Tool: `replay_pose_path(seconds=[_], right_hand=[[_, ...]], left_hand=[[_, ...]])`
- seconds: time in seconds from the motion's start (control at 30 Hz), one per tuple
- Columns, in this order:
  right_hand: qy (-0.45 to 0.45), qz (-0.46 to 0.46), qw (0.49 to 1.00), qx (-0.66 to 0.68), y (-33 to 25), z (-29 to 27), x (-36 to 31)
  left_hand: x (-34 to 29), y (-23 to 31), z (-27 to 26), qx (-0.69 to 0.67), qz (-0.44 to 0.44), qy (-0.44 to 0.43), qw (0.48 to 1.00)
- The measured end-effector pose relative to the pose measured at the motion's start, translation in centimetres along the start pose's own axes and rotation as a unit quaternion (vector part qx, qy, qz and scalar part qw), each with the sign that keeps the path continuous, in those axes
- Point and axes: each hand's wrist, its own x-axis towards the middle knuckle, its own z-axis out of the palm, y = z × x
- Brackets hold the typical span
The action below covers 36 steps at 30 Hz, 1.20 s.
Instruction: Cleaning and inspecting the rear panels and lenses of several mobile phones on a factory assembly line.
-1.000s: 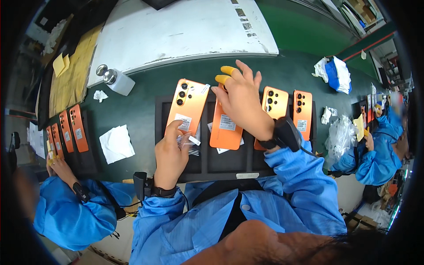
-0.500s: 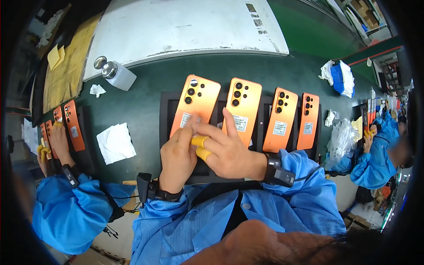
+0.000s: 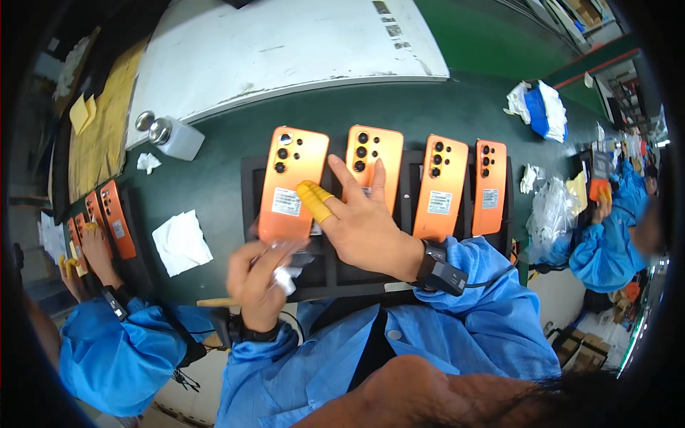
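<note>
Several orange phones lie back up in a row on a black foam tray (image 3: 335, 289), each with a white label and dark camera lenses. My left hand (image 3: 255, 282) is pinched on a crumpled piece of clear film (image 3: 289, 258), just below the leftmost phone (image 3: 296, 171). A whitish patch shows on the film; motion blurs it. My right hand (image 3: 374, 235) has its fingers spread, holding nothing. Its fingers in yellow finger cots (image 3: 314, 202) touch the leftmost phone's right edge, and other fingers lie over the second phone (image 3: 374, 150), covering most of its label.
A white cloth (image 3: 182, 242) and a pump bottle (image 3: 175, 138) stand left of the tray. At the left a co-worker's hand (image 3: 94, 246) touches other orange phones. Plastic bags (image 3: 553, 214) and a blue-and-white pack (image 3: 546, 110) lie right; a white board (image 3: 285, 46) spans the back.
My hands, together over the leftmost phone, have parted. The left has drawn down toward me with clear film in its fingers; the right has spread its fingers over the phones.
</note>
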Motion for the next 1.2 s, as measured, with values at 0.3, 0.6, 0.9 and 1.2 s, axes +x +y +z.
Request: replay_pose_path(seconds=[0.3, 0.6, 0.9, 1.2], right_hand=[[0.014, -0.016, 1.000, -0.008, 0.6, -0.1, -0.2], [0.101, 0.077, 0.988, 0.088, 3.7, -4.6, -7.2], [0.252, 0.305, 0.917, 0.050, 9.6, -7.7, -19.3], [0.233, 0.292, 0.925, 0.065, 11.5, -6.0, -19.6]], left_hand=[[-2.6, -2.1, -7.8, -0.154, 0.058, 0.163, 0.973], [3.9, 6.3, 3.0, -0.046, 0.079, -0.135, 0.987], [7.9, 8.5, 11.3, 0.223, 0.158, -0.261, 0.926], [8.4, 8.9, 13.1, 0.289, 0.151, -0.276, 0.904]])
